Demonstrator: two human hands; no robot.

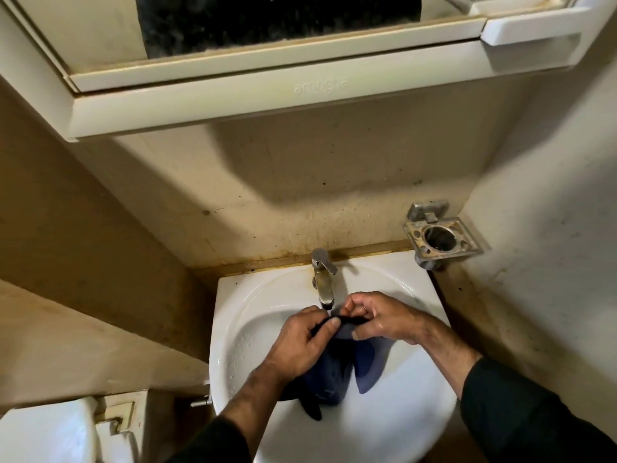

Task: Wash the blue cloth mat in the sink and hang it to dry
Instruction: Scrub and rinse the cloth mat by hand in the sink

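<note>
The blue cloth mat point(335, 372) hangs wet and bunched inside the white sink point(240, 329), its lower folds resting in the basin. My left hand point(297, 342) pinches its top edge from the left. My right hand point(377, 317) grips the same edge from the right, just below the spout of the metal tap point(323, 279). Both hands hold the dark upper hem between thumb and fingers. Whether water is running from the tap I cannot tell.
A metal holder point(440, 240) with a round cup hole is fixed to the wall at the sink's right. A white mirror cabinet point(267, 95) juts out overhead. A white toilet cistern point(50, 432) stands at lower left. Stained walls close in on both sides.
</note>
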